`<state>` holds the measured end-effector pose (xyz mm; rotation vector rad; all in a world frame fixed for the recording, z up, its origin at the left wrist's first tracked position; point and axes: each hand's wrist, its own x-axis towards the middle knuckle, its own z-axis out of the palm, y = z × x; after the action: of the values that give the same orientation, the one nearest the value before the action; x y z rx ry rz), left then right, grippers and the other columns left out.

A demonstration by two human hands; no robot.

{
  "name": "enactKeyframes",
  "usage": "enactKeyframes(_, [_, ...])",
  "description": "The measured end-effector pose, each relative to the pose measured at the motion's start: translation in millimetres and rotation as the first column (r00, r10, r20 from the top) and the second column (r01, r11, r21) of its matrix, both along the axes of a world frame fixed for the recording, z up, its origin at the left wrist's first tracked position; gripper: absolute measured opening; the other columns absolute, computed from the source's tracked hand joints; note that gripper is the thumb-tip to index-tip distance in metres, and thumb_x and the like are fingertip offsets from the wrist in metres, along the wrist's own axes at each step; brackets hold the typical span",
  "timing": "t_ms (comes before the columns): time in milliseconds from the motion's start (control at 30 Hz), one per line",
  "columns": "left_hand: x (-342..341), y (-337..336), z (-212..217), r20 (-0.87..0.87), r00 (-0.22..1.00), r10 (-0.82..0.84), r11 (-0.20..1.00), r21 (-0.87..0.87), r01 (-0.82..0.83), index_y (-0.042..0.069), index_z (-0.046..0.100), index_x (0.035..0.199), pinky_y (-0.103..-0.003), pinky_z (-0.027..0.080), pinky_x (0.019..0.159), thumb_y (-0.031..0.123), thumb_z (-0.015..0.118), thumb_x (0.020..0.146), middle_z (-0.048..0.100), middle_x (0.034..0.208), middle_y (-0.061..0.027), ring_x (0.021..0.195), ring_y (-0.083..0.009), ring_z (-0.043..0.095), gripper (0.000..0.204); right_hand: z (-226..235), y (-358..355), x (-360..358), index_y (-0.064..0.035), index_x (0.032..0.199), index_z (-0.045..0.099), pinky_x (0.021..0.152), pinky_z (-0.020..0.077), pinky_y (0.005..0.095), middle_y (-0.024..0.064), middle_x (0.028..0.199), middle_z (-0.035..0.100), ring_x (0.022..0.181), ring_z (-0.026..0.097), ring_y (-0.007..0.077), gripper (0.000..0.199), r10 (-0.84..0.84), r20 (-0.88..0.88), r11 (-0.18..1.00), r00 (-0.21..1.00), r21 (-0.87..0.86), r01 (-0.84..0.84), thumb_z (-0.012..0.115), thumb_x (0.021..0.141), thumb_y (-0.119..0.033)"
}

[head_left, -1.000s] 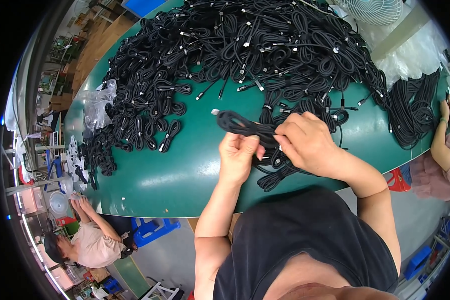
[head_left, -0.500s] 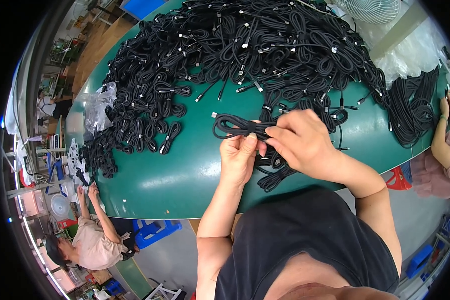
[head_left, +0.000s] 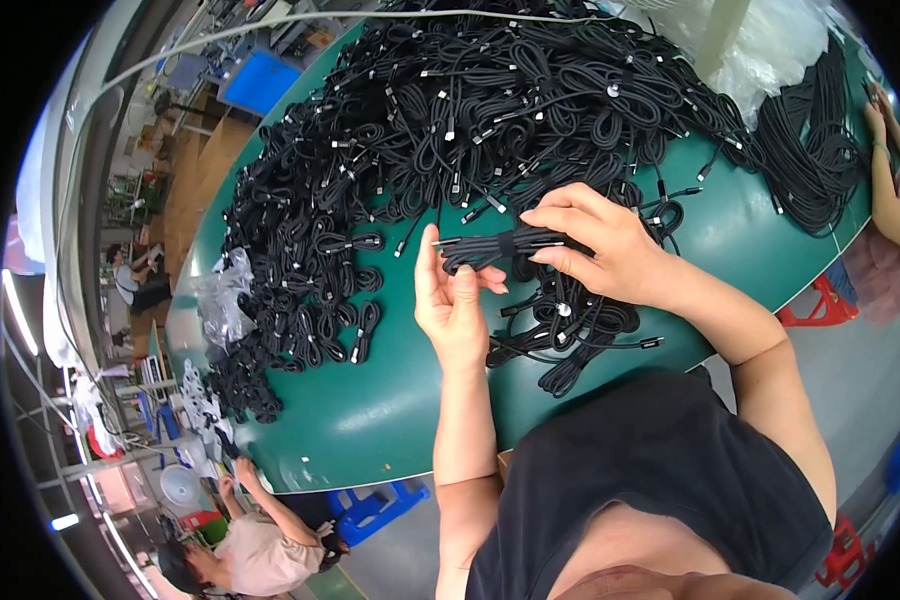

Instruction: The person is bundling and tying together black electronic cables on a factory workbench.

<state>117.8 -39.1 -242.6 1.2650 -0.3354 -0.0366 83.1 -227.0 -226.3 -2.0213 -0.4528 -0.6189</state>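
Note:
A looped black cable bundle (head_left: 482, 249) is held level over the green table (head_left: 390, 400), with a dark band around its middle. My right hand (head_left: 610, 250) is closed on the bundle's right end, between thumb and fingers. At its left end, my left hand (head_left: 453, 315) has its index finger stretched up and its thumb apart from the other fingers. The loop's end lies by that thumb, and a thin metal plug tip sticks out there. Beneath my right hand lie more coiled cables (head_left: 570, 345), partly hidden.
A large heap of black cables (head_left: 470, 100) covers the table's far side, with tied bundles (head_left: 310, 325) at left. Clear plastic bags (head_left: 228, 300) lie beyond these. Long cables (head_left: 815, 140) hang together at right. Co-workers sit at left (head_left: 270, 550) and right (head_left: 895, 200).
My left hand has loosened from the bundle's middle and spread its fingers at the left end. The bundle has turned, its loop now seen narrower. The whole view has shifted.

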Motion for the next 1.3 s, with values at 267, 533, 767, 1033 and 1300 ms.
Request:
enactKeyframes(267, [-10.5,-5.1,-20.5,-0.072,0.997,0.033,0.985,0.172,-0.02,-0.005,0.04,0.125,-0.024,0.05,0.064,0.005,0.05,0.089,0.058,0.098,-0.0123,0.068,-0.0133,0.06,0.039,-21.4,5.5,0.6,0.0054,0.125,0.039,0.071,0.0474,0.0348,0.017,0.097,0.051,0.082,0.056,0.0297,0.048,-0.09,-0.145,0.992,0.985,0.076,0.102,0.058,0.084,-0.013])
enactKeyframes(533, [-10.3,-4.4,-27.6,-0.128,0.992,0.016,0.999,0.042,-0.011,-0.002,0.035,0.12,-0.027,0.053,0.065,-0.001,0.05,0.087,0.054,0.099,-0.0125,0.075,-0.0163,0.061,0.036,-30.0,14.6,-1.9,0.0018,0.122,0.044,0.073,0.0465,0.0328,0.0166,0.104,0.047,0.086,0.054,0.027,0.046,-0.06,-0.003,0.99,0.998,0.129,0.06,0.061,0.08,-0.007])
enactKeyframes(767, [-7.7,-1.1,-35.1,-0.116,0.989,0.088,0.993,0.092,-0.078,-0.002,0.038,0.121,-0.025,0.052,0.065,-0.007,0.045,0.085,0.054,0.098,-0.0106,0.075,-0.0141,0.059,0.038,-41.1,17.7,-6.4,0.0034,0.117,0.046,0.068,0.0485,0.0311,0.0162,0.102,0.046,0.083,0.054,0.0258,0.048,0.051,0.148,0.999,0.988,0.005,-0.052,0.066,0.074,-0.002])
enactKeyframes(1033, [-11.9,0.1,-39.1,0.034,0.979,0.199,0.951,0.234,-0.202,-0.002,0.044,0.123,-0.023,0.051,0.066,-0.008,0.043,0.085,0.049,0.107,-0.0083,0.075,-0.0117,0.057,0.039,-44.6,21.8,-6.2,0.0061,0.107,0.05,0.065,0.0494,0.03,0.0162,0.1,0.047,0.079,0.055,0.0245,0.04,0.015,0.215,1.0,0.976,0.022,-0.02,0.067,0.073,-0.001])
enactKeyframes(1300, [-13.2,-2.3,-35.2,0.127,0.959,0.252,0.936,0.219,-0.275,-0.003,0.042,0.123,-0.024,0.053,0.064,-0.008,0.043,0.085,0.053,0.105,-0.0137,0.078,-0.0138,0.058,0.039,-43.2,24.6,-7.5,0.003,0.11,0.052,0.067,0.0483,0.0295,0.0158,0.099,0.052,0.083,0.055,0.0252,0.04,-0.028,0.178,0.996,0.984,0.085,0.013,0.066,0.072,0.0])
